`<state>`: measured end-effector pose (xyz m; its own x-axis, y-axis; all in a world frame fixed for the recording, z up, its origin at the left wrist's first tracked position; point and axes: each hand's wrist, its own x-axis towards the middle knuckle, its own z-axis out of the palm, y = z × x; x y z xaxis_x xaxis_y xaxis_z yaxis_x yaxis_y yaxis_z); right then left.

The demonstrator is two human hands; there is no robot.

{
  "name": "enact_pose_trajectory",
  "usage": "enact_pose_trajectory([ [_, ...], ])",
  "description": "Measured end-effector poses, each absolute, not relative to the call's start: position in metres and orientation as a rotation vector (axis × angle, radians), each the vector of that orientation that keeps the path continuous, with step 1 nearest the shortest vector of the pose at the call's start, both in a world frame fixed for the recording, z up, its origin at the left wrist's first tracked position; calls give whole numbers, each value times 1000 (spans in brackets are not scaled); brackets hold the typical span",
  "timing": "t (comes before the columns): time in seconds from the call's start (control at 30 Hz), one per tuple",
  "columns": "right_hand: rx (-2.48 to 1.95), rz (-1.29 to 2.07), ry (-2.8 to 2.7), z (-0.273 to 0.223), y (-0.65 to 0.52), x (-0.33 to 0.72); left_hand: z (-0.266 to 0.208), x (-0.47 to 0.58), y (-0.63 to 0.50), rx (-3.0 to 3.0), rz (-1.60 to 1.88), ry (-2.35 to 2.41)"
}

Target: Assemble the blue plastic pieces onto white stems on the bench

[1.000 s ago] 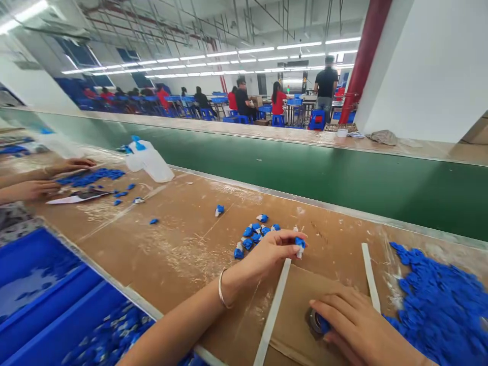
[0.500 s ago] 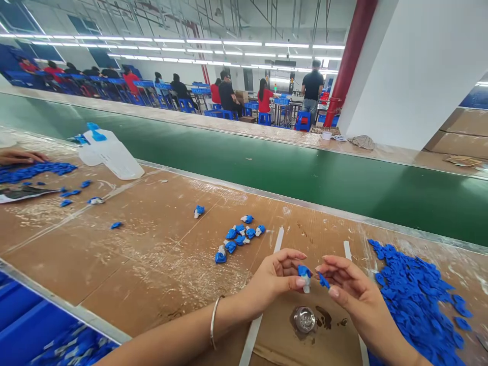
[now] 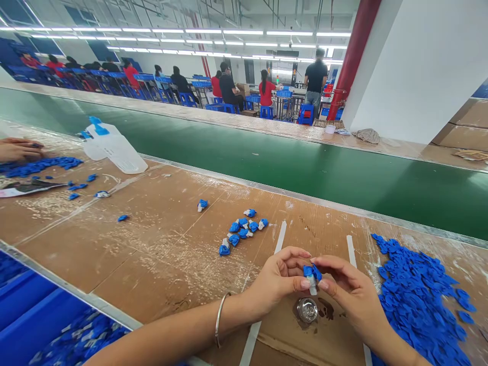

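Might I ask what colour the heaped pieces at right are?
The heaped pieces are blue, clearest in the head view.

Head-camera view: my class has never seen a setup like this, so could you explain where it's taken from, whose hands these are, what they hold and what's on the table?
There is no machine here: these are a person's bare hands, seen from a camera worn on that person's head, looking forward and down. The left hand holds a small white-and-blue piece; the right hand holds a blue piece beside it. Just below sits a round clear container. On the brown table lie a blue heap at right and a cluster of blue-and-white pieces at left. A co-worker's hand shows at far left.
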<state>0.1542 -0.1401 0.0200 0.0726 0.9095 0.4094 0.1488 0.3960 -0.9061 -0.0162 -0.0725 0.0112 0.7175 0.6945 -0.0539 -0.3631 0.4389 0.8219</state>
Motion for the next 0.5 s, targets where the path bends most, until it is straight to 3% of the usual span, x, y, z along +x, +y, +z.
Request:
enact_pose_trajectory([
  [0.17,-942,143,-1758,13,-143,148,11,-17,-74,890,721,474],
  [0.37,-1021,133,-1974,15,-141,154,13,-20,-70,1013,773,552],
  [0.5,-1589,-70,-2017,21,-113,219,25,-33,-36,1660,1040,737],
])
